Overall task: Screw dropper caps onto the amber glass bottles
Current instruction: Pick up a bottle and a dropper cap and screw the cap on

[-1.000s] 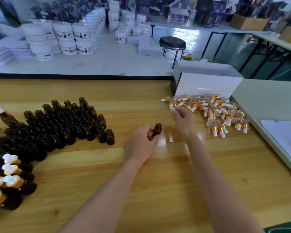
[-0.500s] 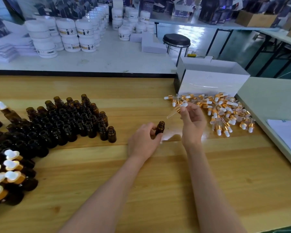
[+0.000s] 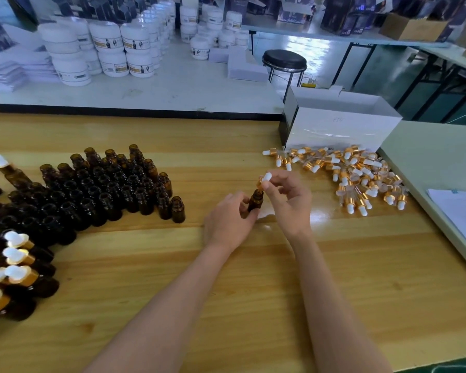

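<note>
My left hand (image 3: 228,220) grips a small amber glass bottle (image 3: 255,201) upright on the wooden table (image 3: 253,278). Right above its open neck, my right hand (image 3: 291,197) pinches a dropper cap (image 3: 264,179) with a gold collar and white bulb, tilted, its pipette going into the bottle. A pile of loose dropper caps (image 3: 355,176) lies to the right. Many open amber bottles (image 3: 100,189) stand in a cluster at the left. Capped bottles (image 3: 14,265) stand at the far left edge.
A white open box (image 3: 339,130) stands behind the cap pile. A pale side table with white paper (image 3: 463,211) adjoins on the right. Behind the wooden table, a white bench holds several white jars (image 3: 113,49). A black stool (image 3: 284,61) stands beyond.
My right hand picked a dropper cap from the pile and carried it left, down onto the neck of the bottle. My left hand kept hold of the bottle.
</note>
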